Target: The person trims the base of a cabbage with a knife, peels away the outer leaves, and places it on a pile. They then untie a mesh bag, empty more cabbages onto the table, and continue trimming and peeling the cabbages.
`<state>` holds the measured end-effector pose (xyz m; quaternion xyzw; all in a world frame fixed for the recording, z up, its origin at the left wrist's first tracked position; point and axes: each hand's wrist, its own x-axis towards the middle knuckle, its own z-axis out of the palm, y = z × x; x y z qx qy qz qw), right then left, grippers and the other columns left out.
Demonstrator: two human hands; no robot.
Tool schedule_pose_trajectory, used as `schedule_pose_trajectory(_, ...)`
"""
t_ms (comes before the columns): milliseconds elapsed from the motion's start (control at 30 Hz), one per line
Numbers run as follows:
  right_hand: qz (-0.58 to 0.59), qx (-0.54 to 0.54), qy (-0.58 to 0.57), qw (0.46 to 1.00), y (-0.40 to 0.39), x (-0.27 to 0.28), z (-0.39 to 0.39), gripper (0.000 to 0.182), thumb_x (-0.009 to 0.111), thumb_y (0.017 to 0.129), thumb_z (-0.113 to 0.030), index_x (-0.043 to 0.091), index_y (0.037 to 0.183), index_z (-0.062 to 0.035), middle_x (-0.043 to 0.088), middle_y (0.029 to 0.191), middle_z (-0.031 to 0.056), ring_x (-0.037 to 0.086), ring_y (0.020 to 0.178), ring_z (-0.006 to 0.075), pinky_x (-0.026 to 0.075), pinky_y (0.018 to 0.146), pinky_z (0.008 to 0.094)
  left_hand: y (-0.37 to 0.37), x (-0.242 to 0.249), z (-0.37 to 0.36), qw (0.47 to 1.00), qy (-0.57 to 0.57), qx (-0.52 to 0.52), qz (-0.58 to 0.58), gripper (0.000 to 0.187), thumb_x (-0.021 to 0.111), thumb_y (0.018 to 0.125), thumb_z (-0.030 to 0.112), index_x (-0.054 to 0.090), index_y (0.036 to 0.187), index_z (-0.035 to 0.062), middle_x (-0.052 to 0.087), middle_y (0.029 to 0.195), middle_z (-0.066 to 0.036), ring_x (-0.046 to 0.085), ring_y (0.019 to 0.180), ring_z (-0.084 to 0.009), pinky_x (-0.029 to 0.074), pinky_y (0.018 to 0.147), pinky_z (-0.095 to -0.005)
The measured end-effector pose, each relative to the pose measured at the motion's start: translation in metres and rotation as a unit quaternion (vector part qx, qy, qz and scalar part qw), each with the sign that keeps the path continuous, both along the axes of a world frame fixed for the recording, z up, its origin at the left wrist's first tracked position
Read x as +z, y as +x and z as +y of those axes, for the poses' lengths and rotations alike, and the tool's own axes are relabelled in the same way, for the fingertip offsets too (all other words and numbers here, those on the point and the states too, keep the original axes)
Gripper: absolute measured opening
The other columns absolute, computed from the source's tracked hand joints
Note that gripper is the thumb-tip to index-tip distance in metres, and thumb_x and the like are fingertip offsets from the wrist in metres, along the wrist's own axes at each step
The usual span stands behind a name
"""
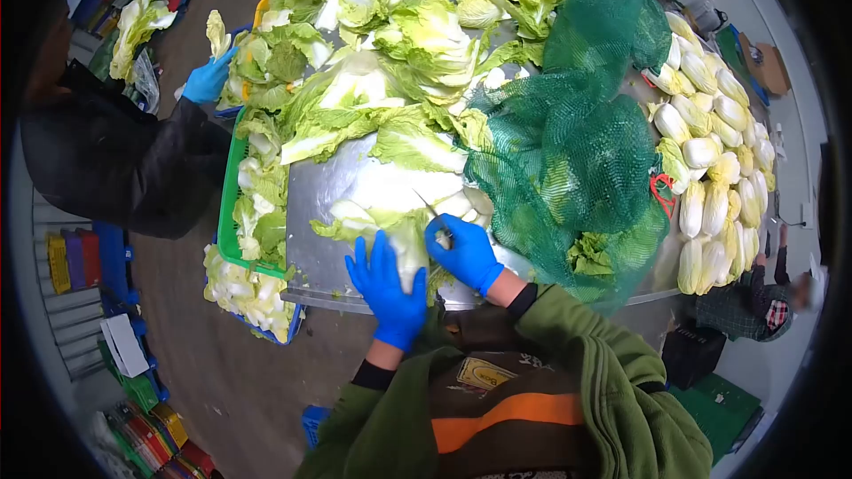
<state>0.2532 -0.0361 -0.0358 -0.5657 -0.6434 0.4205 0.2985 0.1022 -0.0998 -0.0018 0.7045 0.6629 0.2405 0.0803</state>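
In the head view my left hand (388, 293), in a blue glove, lies with its fingers stretched out against a Chinese cabbage (406, 235) near the table's front edge. The cabbage is partly blurred and partly covered by my hands. My right hand (466, 257), also gloved in blue, is closed round a small knife (426, 204). Its thin blade points up and left over the pale cabbage leaves. Just right of my right hand lies a green net sack (568, 168), with some leaves showing through the mesh. Loose cabbage leaves (417, 44) are heaped beyond my hands.
Trimmed cabbages (710, 151) are piled at the table's right side. A green crate (232, 204) of leaves stands along the left edge, with a blue crate (288, 328) of leaves below it. At left, another person's gloved hand (210, 80) holds a leaf. Another person stands far right.
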Motion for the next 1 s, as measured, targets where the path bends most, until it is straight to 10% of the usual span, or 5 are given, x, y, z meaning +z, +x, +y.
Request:
schedule_pose_trajectory(300,0.300,-0.244,-0.205,0.899,0.029,-0.043,0.060,0.024,0.060,0.088,-0.025,0.059,0.096,-0.0022,0.059,0.070,0.0083,0.055,0.050,0.0134,0.044,0.043,0.0280,-0.088,-0.066,-0.048,0.847,-0.236,0.159,-0.449,0.051,0.075,0.078,0.015,0.055,0.120,-0.0056,0.064,0.107,-0.012,0.063,0.090,-0.0197,0.051,0.080,-0.0339)
schedule_pose_trajectory(500,0.248,-0.218,-0.073,0.941,0.008,0.021,0.083,0.041,0.064,0.088,-0.041,0.060,0.103,-0.0031,0.059,0.076,0.0027,0.052,0.056,0.0095,0.043,0.049,0.0242,-0.071,-0.050,-0.021,0.357,-0.319,0.206,-0.853,0.053,0.062,0.090,0.020,0.042,0.136,0.0023,0.053,0.129,-0.014,0.054,0.116,-0.0263,0.046,0.097,-0.0426)
schedule_pose_trajectory(633,0.139,0.050,-0.349,0.925,0.002,0.036,0.032,0.045,0.073,0.081,-0.040,0.056,0.104,-0.0047,0.053,0.071,-0.0008,0.045,0.050,0.0066,0.041,0.048,0.0222,-0.031,-0.066,0.001,0.549,-0.170,0.151,-0.804,0.053,0.054,0.095,0.031,0.038,0.139,0.0065,0.046,0.136,-0.011,0.045,0.125,-0.0260,0.043,0.100,-0.0439)
schedule_pose_trajectory(800,0.194,-0.037,-0.297,0.934,-0.012,-0.001,0.000,0.037,0.076,0.079,-0.031,0.054,0.095,-0.0063,0.051,0.068,-0.0020,0.050,0.058,0.0056,0.044,0.050,0.0217,-0.026,-0.051,0.012,0.623,-0.207,0.166,-0.736,0.055,0.050,0.097,0.037,0.038,0.138,0.0021,0.053,0.127,-0.011,0.053,0.116,-0.0250,0.042,0.100,-0.0390)
schedule_pose_trajectory(1000,0.136,-0.117,-0.211,0.961,0.011,-0.043,0.038,0.038,0.069,0.080,-0.028,0.056,0.100,0.0013,0.061,0.072,0.0074,0.057,0.055,0.0134,0.046,0.049,0.0285,-0.046,-0.078,-0.005,0.262,-0.287,0.043,-0.920,0.065,0.040,0.091,0.062,0.044,0.135,0.0143,0.055,0.126,-0.011,0.055,0.113,-0.0296,0.048,0.090,-0.0503)
